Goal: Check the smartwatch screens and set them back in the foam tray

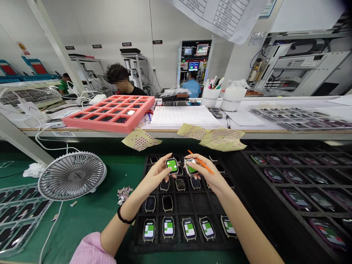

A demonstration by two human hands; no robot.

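Observation:
My left hand grips a smartwatch case without a strap, its screen lit green with white blocks. In my right hand is a second smartwatch, also showing green, tilted and partly covered by the fingers. An orange pointed stick lies across that same hand, held along the fingers. Both hands are over a black foam tray with square compartments. Its front row holds several watches with lit green and white screens; dark-screened watches sit farther back.
A round fan stands at left beside clear trays. Another black tray of watches is at right. Yellow sticker sheets hang from the shelf edge, below a pink foam tray. Small scraps lie on the green mat. Other people are beyond.

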